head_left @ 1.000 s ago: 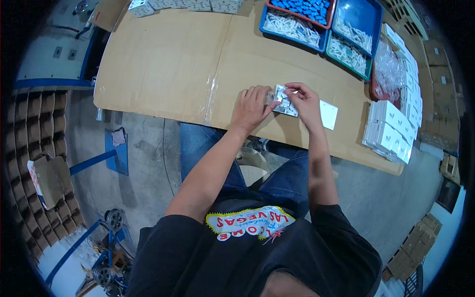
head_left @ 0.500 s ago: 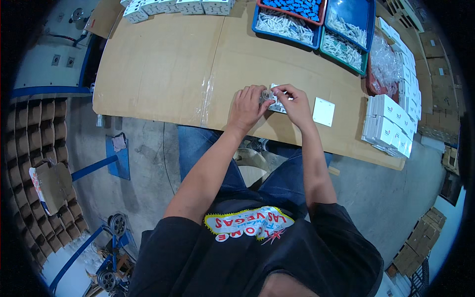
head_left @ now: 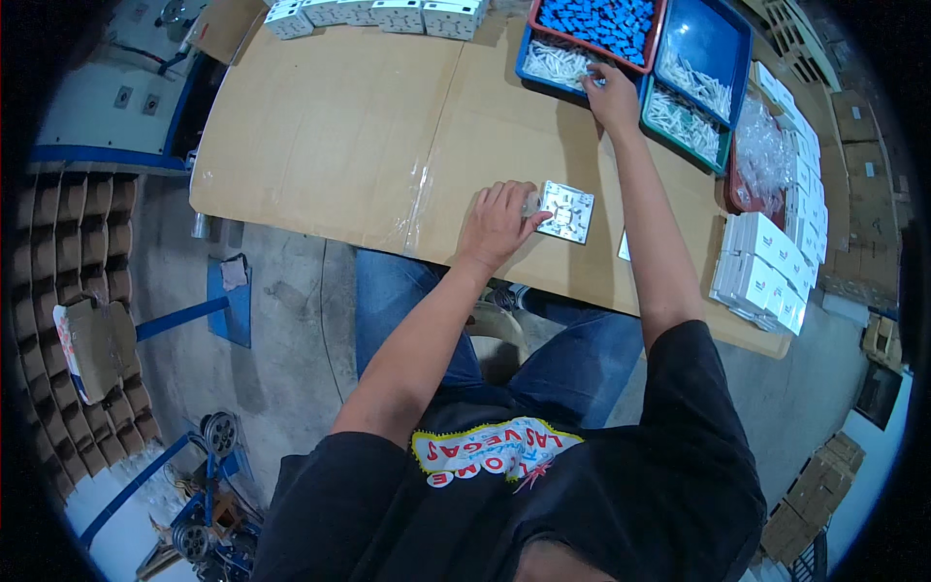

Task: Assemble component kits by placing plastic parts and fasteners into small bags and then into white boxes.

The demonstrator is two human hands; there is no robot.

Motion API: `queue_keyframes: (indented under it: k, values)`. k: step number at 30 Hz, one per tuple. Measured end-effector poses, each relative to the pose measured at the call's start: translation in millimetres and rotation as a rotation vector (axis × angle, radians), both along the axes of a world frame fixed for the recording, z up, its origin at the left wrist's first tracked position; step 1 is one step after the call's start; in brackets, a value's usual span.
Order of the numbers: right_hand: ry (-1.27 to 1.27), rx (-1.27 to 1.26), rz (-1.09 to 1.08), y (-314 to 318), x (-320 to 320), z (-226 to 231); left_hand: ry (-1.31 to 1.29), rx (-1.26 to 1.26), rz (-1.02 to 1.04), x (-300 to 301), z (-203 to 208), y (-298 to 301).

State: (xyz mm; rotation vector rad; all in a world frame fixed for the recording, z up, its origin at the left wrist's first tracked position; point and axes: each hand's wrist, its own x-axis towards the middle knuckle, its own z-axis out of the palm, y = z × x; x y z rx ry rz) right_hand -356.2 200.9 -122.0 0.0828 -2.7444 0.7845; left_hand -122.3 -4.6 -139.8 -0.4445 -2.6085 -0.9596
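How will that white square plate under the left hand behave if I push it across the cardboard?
The white square plate lies flat, so it should slide, not roll or tip. It looks like stiff, light plastic. The left hand touches only its edge, so it may pivot.

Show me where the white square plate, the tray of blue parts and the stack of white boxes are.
white square plate (head_left: 565, 210), head view, middle of its face.
tray of blue parts (head_left: 536, 16), head view, its red left rim.
stack of white boxes (head_left: 761, 272), head view, top of the stack.

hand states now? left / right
Left hand: fingers resting on the white square plate, pinning it to the table.
Right hand: reaching into the blue tray of white parts; grip cannot be told.
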Motion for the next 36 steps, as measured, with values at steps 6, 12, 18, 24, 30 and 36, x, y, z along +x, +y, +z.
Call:
queue_keyframes:
  k: [6,12,18,24,30,36]
  values:
    - [0.002,0.061,0.004,20,-7,-8,0.040,0.036,-0.008,1,-2,4]
    - [0.063,-0.486,0.032,22,41,13,-0.001,0.046,-0.004,2,-1,-1]
    - [-0.243,-0.650,0.171,2,148,21,-0.010,0.039,-0.013,3,1,-4]
    - [-0.355,-0.797,0.144,-18,200,16,-0.027,0.064,-0.020,2,3,-1]
    - [-0.294,-0.538,0.349,-32,213,19,0.004,0.083,-0.047,-1,-5,1]
    - [-0.204,-0.514,0.167,3,186,13,-0.019,0.065,-0.040,1,-6,1]
